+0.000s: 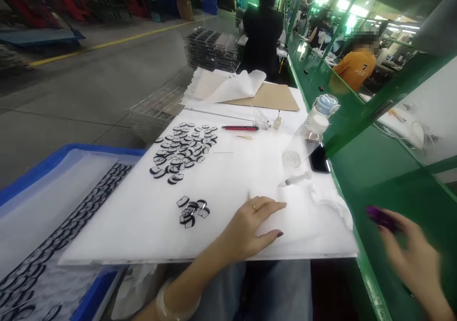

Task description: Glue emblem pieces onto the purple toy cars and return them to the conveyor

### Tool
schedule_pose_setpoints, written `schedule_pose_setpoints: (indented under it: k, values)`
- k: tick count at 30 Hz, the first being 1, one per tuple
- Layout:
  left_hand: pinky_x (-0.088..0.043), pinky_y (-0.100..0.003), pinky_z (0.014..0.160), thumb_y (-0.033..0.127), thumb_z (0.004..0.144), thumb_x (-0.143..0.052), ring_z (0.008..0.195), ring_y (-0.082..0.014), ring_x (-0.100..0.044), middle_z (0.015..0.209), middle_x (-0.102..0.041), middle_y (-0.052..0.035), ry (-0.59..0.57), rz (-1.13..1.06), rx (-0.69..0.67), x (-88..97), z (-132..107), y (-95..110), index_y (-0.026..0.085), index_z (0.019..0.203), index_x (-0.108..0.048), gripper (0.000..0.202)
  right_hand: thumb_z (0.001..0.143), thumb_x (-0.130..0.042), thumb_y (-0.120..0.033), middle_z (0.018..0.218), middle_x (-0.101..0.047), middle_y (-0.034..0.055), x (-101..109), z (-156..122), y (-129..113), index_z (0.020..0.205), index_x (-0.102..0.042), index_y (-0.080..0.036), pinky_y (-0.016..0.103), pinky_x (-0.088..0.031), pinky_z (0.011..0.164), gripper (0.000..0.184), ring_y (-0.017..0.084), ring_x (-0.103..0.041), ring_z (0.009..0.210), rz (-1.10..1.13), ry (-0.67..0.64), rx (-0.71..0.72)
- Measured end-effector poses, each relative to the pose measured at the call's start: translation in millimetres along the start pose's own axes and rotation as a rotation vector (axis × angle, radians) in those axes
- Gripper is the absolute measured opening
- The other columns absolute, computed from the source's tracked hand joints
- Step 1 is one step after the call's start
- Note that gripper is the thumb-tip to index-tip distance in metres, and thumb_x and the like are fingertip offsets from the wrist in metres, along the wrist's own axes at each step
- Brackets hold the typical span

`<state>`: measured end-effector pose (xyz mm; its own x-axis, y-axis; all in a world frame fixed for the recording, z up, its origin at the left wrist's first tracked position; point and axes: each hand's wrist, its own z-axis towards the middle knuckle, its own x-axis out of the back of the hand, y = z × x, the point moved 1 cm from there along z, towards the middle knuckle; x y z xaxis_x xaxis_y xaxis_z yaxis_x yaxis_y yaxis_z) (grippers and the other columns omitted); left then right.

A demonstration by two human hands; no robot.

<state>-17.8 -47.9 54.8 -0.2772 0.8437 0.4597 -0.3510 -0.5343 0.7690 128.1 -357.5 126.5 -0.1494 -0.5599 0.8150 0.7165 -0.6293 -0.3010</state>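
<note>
My left hand [252,228] lies flat and palm down on the white work board [143,221], fingers spread, holding nothing. A small cluster of black-rimmed clear parts [193,210] sits just left of it. A larger spread of the same parts [183,147] lies farther back on the board. A syringe [296,179] rests just beyond my fingertips. My right hand [410,254] is blurred over the green bench surface [374,169] at the right, and a small purple object [380,216] sits at its fingertips; whether it grips it is unclear.
A black phone [319,160], clear bottles [316,121], a red-handled knife [240,128] and cardboard [271,97] lie farther back. A blue tray [53,159] with rows of parts is at left. A person in black [262,33] and one in orange [357,66] are ahead.
</note>
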Motion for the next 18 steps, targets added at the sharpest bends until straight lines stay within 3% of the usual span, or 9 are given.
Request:
schedule_pose_setpoints:
  k: [1, 2, 4, 6, 8, 10, 12, 15, 18]
  values:
    - [-0.055, -0.038, 0.092, 0.023, 0.087, -0.066, 0.105, -0.0223, -0.060, 0.119, -0.064, -0.0086, -0.003, 0.001, 0.008, 0.6, -0.5, -0.6, 0.024, 0.136, -0.051, 0.051, 0.095, -0.057, -0.026, 0.104, -0.069, 0.0117, -18.8, 5.5, -12.8, 0.130, -0.054, -0.036, 0.034, -0.058, 0.049, 0.037, 0.029, -0.071, 0.084, 0.005, -0.142, 0.124]
    - [-0.055, -0.039, 0.092, 0.024, 0.088, -0.065, 0.106, -0.0223, -0.060, 0.120, -0.063, -0.0085, -0.007, 0.001, 0.014, 1.4, -1.2, -1.4, 0.025, 0.138, -0.048, 0.053, 0.095, -0.054, -0.021, 0.113, -0.068, 0.0114, -36.4, 12.4, -29.4, 0.132, -0.052, -0.028, 0.043, -0.064, 0.070, 0.038, 0.031, -0.070, 0.098, 0.082, -0.197, 0.285]
    - [-0.054, -0.039, 0.091, 0.027, 0.088, -0.066, 0.103, -0.0223, -0.061, 0.116, -0.064, -0.0078, -0.014, 0.002, 0.030, 3.2, -2.7, -3.0, 0.026, 0.140, -0.045, 0.056, 0.094, -0.043, -0.004, 0.125, -0.065, 0.0088, -66.3, 28.3, -65.0, 0.133, -0.050, -0.024, 0.048, -0.057, 0.094, 0.045, 0.027, -0.061, 0.120, 0.144, -0.396, 0.570]
    - [-0.054, -0.039, 0.088, 0.033, 0.086, -0.069, 0.096, -0.0221, -0.062, 0.107, -0.066, -0.0064, -0.008, 0.000, 0.054, 5.1, -4.5, -3.4, 0.026, 0.139, -0.046, 0.058, 0.092, -0.039, 0.002, 0.127, -0.065, 0.0074, -82.0, 45.1, -92.7, 0.128, -0.055, -0.023, 0.048, -0.053, 0.100, 0.047, 0.024, -0.056, 0.126, 0.188, -0.426, 0.710]
    - [-0.054, -0.038, 0.086, 0.039, 0.082, -0.073, 0.091, -0.0217, -0.062, 0.099, -0.066, -0.0047, -0.005, -0.008, 0.054, 7.0, -5.6, -1.6, 0.024, 0.136, -0.048, 0.061, 0.093, -0.045, -0.004, 0.113, -0.070, 0.0068, -85.2, 59.9, -105.9, 0.114, -0.061, -0.022, 0.041, -0.057, 0.091, 0.032, 0.023, -0.064, 0.112, 0.277, -0.338, 0.662]
    - [-0.052, -0.038, 0.088, 0.042, 0.077, -0.078, 0.088, -0.0216, -0.062, 0.095, -0.068, -0.0034, -0.029, -0.009, 0.020, 8.4, -5.0, 2.1, 0.023, 0.135, -0.050, 0.066, 0.092, -0.057, -0.014, 0.093, -0.069, 0.0050, -83.3, 72.4, -106.9, 0.100, -0.060, -0.021, 0.034, -0.059, 0.076, 0.012, 0.020, -0.068, 0.088, 0.391, -0.181, 0.460]
    - [-0.051, -0.040, 0.089, 0.044, 0.073, -0.081, 0.086, -0.0220, -0.062, 0.093, -0.069, -0.0030, -0.075, 0.028, -0.009, 9.4, -2.0, 6.4, 0.022, 0.133, -0.052, 0.071, 0.090, -0.063, -0.022, 0.094, -0.067, 0.0056, -84.0, 82.1, -104.5, 0.104, -0.057, -0.021, 0.033, -0.059, 0.072, 0.015, 0.020, -0.067, 0.084, 0.492, -0.132, 0.269]
    - [-0.052, -0.040, 0.089, 0.042, 0.072, -0.082, 0.093, -0.0240, -0.063, 0.103, -0.068, -0.0068, -0.132, 0.113, -0.004, 10.6, 6.1, 11.4, 0.022, 0.129, -0.058, 0.066, 0.096, -0.055, -0.032, 0.116, -0.066, 0.0092, -93.2, 90.8, -104.8, 0.109, -0.059, -0.023, 0.040, -0.057, 0.088, 0.016, 0.025, -0.064, 0.110, 0.565, -0.400, 0.218]
    - [-0.051, -0.041, 0.095, 0.031, 0.070, -0.082, 0.114, -0.0278, -0.059, 0.127, -0.062, -0.0101, -0.151, 0.143, 0.001, 10.0, 14.4, 14.2, 0.025, 0.120, -0.065, 0.053, 0.101, -0.045, -0.044, 0.118, -0.066, 0.0094, -102.1, 92.3, -101.6, 0.092, -0.059, -0.023, 0.048, -0.051, 0.099, 0.028, 0.028, -0.055, 0.127, 0.762, -0.657, 0.174]
